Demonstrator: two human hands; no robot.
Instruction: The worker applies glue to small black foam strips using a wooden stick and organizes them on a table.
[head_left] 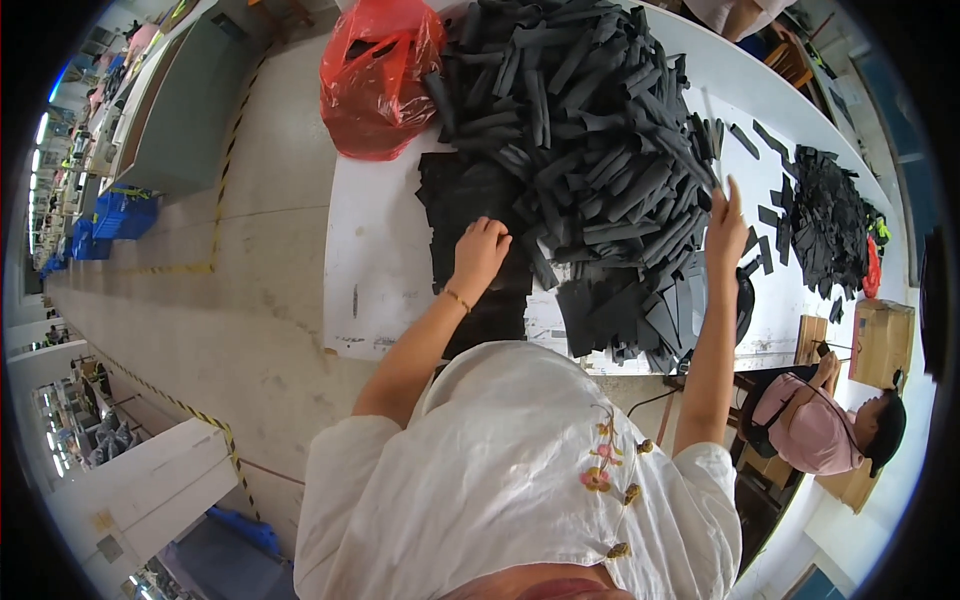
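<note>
A big heap of curled black strips (pixel 620 130) covers the far middle of the white table. Left of it, a flat layer of black pieces (pixel 470 190) reaches toward the table's near edge. On that layer rests my left hand (pixel 482 252), its fingers bent and close together; what is under the fingertips is hidden. My right hand (pixel 727 228) reaches to the right edge of the heap, index finger stretched out and apart from the others. Its fingertips are beside a few loose strips, and I see nothing gripped. Flat black and grey pieces (pixel 640 310) lie nearer me, between my arms.
A red plastic bag (pixel 380 85) stands at the table's far left. Farther right lies another black heap (pixel 828 220), with a cardboard box (pixel 882 340) near it. A seated person in pink (pixel 815 420) works on the right. Striped tape (pixel 230 150) marks the floor at left.
</note>
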